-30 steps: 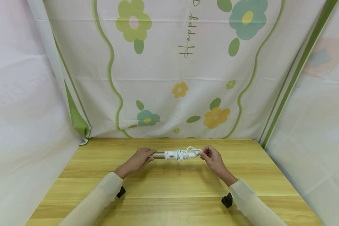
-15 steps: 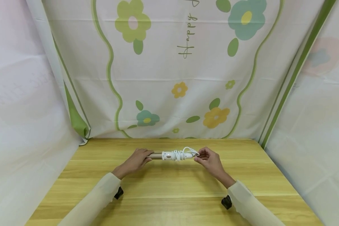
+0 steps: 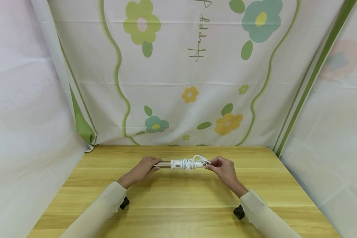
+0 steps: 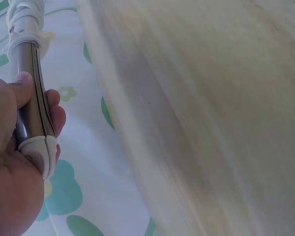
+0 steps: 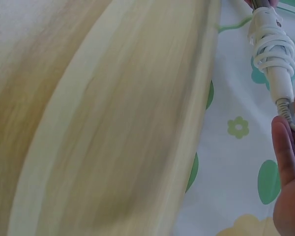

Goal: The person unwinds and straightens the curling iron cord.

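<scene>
White curling iron (image 3: 176, 164): held crosswise between both hands, over the far part of the wooden table (image 3: 181, 201).
Bronze barrel (image 3: 165, 164): on the left hand's side, ending in a white tip (image 4: 38, 151) by the palm.
Left hand (image 3: 141, 168): curled round the barrel — thumb on one face, fingertips showing past the other.
White cord (image 3: 188, 164): wound in several loops around the handle (image 5: 279, 84), one loose loop rising near its tail.
Right hand (image 3: 226, 172): thumb and finger pinching the cord beside the handle's tail — the exact spot partly hidden.
Floral cloth (image 3: 163, 69): hanging behind the table's far edge.
</scene>
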Motion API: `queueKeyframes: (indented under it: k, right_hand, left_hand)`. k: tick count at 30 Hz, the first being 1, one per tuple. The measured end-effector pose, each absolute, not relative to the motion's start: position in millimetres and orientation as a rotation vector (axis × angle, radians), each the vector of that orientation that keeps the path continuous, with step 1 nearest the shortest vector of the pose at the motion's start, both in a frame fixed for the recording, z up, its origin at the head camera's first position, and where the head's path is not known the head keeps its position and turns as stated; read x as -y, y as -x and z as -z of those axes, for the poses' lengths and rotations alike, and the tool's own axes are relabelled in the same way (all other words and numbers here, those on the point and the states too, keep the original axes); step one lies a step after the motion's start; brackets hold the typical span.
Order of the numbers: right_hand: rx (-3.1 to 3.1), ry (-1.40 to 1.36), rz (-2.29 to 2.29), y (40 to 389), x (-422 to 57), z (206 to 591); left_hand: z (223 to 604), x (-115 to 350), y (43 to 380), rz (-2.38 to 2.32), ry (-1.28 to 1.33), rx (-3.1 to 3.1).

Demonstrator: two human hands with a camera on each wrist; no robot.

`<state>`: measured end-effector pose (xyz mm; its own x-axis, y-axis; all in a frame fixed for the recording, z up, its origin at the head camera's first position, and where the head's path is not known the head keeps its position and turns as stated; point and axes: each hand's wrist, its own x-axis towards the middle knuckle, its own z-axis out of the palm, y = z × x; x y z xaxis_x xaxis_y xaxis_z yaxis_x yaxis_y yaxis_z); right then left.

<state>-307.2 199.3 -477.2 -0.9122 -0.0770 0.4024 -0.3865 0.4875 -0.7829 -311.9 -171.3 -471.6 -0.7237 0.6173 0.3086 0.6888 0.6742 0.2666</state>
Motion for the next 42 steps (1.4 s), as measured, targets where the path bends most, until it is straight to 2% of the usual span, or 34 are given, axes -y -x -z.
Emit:
queueKeyframes:
  k: [10,20,27,34,42]
  right_hand:
    - [2.385,-0.387,-1.397,306,-201,477]
    - [2.564,-0.529,-1.479,310,-204,476]
    - [2.673,-0.624,-1.481,291,-195,441]
    - [2.602,-0.635,-1.422,308,-201,472]
    - [2.41,-0.739,-1.358,308,-200,475]
  left_hand:
    - [471,169,311,0.553,1.075,2.711]
    - [471,174,310,0.57,1.076,2.715]
    - [475,177,310,0.608,1.069,2.746]
    - [474,178,311,0.615,1.058,2.747]
    - [474,179,313,0.635,1.048,2.754]
